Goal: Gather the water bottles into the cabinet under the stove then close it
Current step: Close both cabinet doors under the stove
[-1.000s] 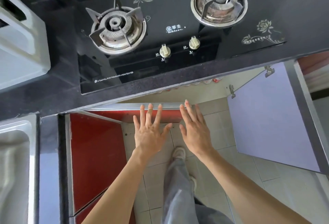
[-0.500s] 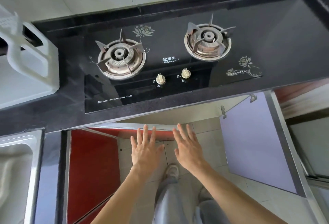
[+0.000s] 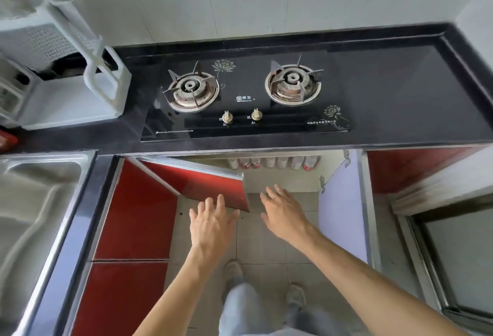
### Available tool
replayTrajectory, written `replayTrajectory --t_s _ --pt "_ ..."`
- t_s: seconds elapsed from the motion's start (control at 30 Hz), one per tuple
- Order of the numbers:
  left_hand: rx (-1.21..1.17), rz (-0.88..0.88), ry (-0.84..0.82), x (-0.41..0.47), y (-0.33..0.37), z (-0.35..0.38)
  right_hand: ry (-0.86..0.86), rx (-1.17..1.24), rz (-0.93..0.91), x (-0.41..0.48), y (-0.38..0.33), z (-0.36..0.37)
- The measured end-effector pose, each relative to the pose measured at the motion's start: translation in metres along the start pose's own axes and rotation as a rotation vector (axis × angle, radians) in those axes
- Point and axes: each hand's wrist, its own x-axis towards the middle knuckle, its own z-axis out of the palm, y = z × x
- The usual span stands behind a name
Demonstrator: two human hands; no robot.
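Several water bottles (image 3: 274,163) stand in a row inside the cabinet under the stove (image 3: 245,98); only their tops show below the counter edge. The left red cabinet door (image 3: 197,183) is partly swung out, and my left hand (image 3: 213,222) lies with straight fingers against its lower edge. The right door (image 3: 340,202), pale lilac on its inner face, stands wide open. My right hand (image 3: 284,211) hovers with spread fingers in the gap between the doors, holding nothing.
A steel sink (image 3: 34,202) lies at the left, with a white dish rack (image 3: 61,87) on the black counter (image 3: 413,90) behind it. Red cabinet fronts (image 3: 133,215) run along the left. A framed glass door (image 3: 458,261) is at the right. My feet stand on the tiled floor (image 3: 266,250).
The camera has pulled back and tilted up, so the bottles inside the cabinet now show. Both hands stay outstretched at the left door; that door appears at about the same angle.
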Motion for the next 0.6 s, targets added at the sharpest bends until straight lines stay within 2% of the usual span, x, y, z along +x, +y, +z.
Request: replayTrajectory --t_s 0.17,0.33,0.4,0.6 --pt "-0.079 0.047 0.107 -0.063 0.053 -0.012 0.066 0.046 -0.144 -0.069 0.037 -0.022" --pt "-0.134 0.153 0.052 -0.104 0.109 -0.010 0.202 -0.006 -0.143 -0.123 0.087 -0.023" --pt "-0.157 0.182 0.080 -0.117 0.132 0.001 0.231 -0.040 -0.132 -0.141 0.109 -0.020" --pt "-0.244 0.146 0.041 -0.143 0.194 0.022 0.208 -0.129 -0.200 -0.163 0.174 -0.004"
